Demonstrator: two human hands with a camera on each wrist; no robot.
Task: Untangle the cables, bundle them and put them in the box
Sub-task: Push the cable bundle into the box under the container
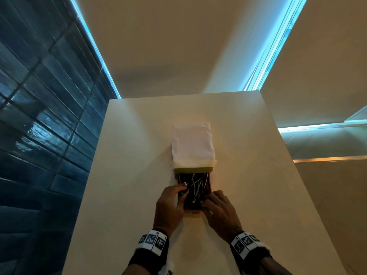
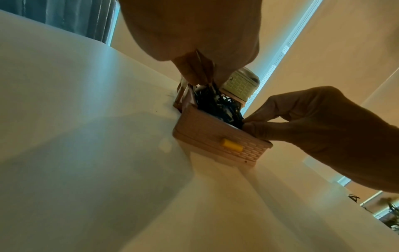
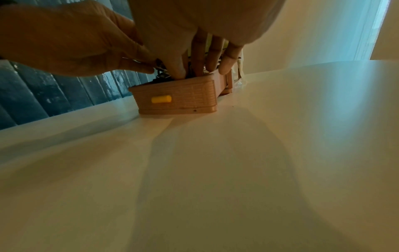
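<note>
A pinkish box point(image 1: 209, 185) stands open on the white table point(image 1: 135, 155). Its fabric-covered lid point(image 1: 192, 143) lies folded back on the far side. Black and white cables point(image 1: 195, 185) fill the box in a loose heap. My left hand point(image 1: 183, 192) reaches in from the left rim with bunched fingertips point(image 2: 194, 76) pinching the cables point(image 2: 215, 104). My right hand point(image 1: 206, 203) is at the near right corner. Its fairly straight fingers point(image 3: 199, 56) press down on the cables point(image 3: 159, 76) just inside the front wall point(image 3: 177, 98). A yellow latch point(image 3: 161, 99) sits on that wall.
The table ends close behind the lid and to both sides of the box. Dark blue blinds point(image 1: 39, 116) stand along the left. A lower ledge point(image 1: 327, 143) lies off the right edge. Bare tabletop stretches between the box and me.
</note>
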